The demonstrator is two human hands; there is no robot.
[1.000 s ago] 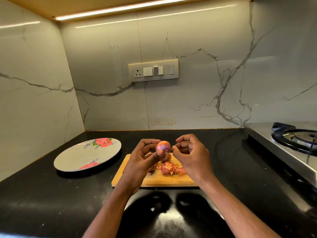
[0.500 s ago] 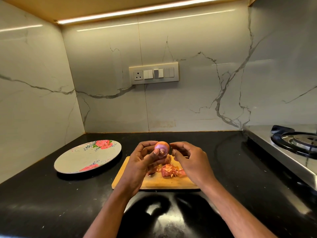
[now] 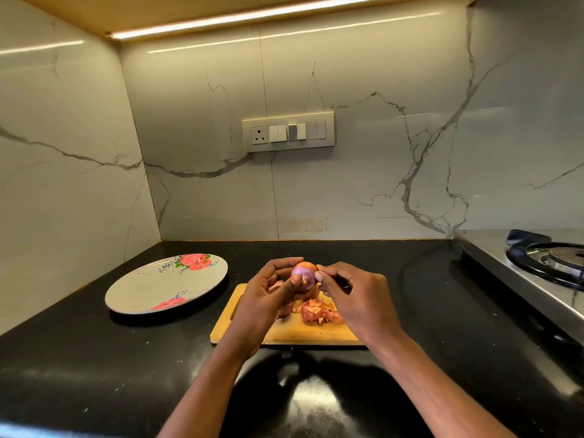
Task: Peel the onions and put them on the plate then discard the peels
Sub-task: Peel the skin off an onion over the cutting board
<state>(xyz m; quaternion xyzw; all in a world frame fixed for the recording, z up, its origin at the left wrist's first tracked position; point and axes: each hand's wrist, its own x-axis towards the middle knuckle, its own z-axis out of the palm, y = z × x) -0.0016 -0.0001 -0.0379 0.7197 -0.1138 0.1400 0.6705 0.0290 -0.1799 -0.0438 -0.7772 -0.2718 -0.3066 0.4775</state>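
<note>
Above the wooden cutting board (image 3: 284,335), the left hand (image 3: 268,298) is gripping a half-peeled red onion (image 3: 304,275) while the right hand (image 3: 354,295) is pinching its skin, needing a clean outward strip next.

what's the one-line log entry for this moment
step: peeling | left hand: holds onion | right hand: pinches skin | peels: on board | plate: no onions

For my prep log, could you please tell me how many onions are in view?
1 for certain: the onion held by the left hand above the cutting board, right hand picking at it. More may be hidden behind the hands, beside the peels.
</note>
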